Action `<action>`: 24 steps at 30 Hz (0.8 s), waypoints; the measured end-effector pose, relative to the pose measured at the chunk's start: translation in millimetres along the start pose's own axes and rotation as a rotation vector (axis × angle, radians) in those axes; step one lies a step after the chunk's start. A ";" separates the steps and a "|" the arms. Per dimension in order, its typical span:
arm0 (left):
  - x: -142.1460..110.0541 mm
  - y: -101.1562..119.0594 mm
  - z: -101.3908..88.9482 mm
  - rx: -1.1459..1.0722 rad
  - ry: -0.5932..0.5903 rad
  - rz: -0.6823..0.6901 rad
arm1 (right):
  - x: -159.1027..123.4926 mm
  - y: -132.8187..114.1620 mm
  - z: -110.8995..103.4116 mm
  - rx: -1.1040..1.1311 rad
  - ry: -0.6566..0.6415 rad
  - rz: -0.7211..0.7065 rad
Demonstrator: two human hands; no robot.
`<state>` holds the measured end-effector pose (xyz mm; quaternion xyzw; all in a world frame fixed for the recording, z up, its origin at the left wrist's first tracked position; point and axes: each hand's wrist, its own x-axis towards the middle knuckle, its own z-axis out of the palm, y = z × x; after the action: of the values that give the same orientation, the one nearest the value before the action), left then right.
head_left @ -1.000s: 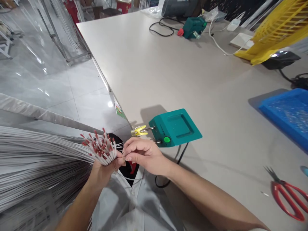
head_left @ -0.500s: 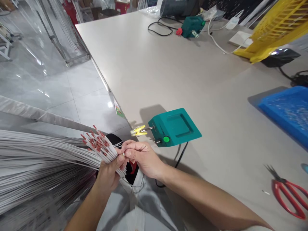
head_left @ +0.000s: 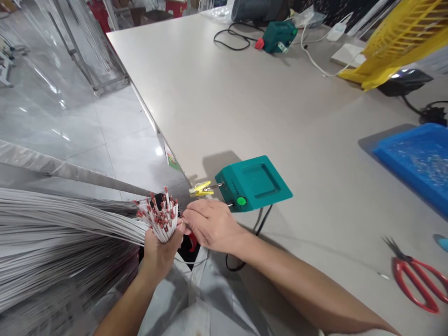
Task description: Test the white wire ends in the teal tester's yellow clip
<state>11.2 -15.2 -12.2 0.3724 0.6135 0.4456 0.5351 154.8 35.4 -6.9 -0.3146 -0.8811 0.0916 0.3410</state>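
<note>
My left hand [head_left: 159, 256] is closed round a bundle of white wires [head_left: 167, 228], whose reddish, copper-like ends stick up above the fist. Just right of the bundle, my right hand [head_left: 213, 224] is closed in a pinch. Its fingertips meet the left thumb and finger at what looks like the end of a single white wire, mostly hidden by the fingers. Past the right hand, on the table edge, sits a green device [head_left: 261, 182] with a green button. A yellow clip [head_left: 201, 189] is fixed to a metal post on the device.
Many long white wires [head_left: 70, 224] lie at the left. On the table [head_left: 245, 107] are red-handled scissors [head_left: 415, 280], a blue tray [head_left: 416, 158], a yellow fan-like frame [head_left: 395, 46] and a second green device [head_left: 279, 37]. A metal rack [head_left: 80, 60] stands on the floor.
The bundle in my left hand has tipped more upright, its ends shifting right. My right hand has turned so that its back faces up, still pinching beside the left thumb.
</note>
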 end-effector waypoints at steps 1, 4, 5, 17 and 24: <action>-0.6 1.4 1.7 -0.002 0.018 -0.005 | 1.1 0.6 -1.8 -0.059 -0.027 -0.046; -2.2 4.9 4.0 0.008 0.035 -0.012 | 4.1 1.0 -8.3 -0.110 -0.107 -0.077; -2.5 5.9 3.6 0.024 0.033 -0.016 | 4.4 1.0 -10.7 -0.088 -0.131 -0.064; -0.5 4.3 2.7 0.029 0.017 0.000 | 8.6 -12.0 -10.8 0.449 -0.044 0.575; -3.6 7.5 4.5 -0.021 0.074 -0.069 | 7.5 -11.8 -0.5 0.770 -0.082 0.812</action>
<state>16.0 -15.5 -4.1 0.3287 0.6406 0.4468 0.5310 145.0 30.7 2.0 -0.4774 -0.6048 0.5428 0.3342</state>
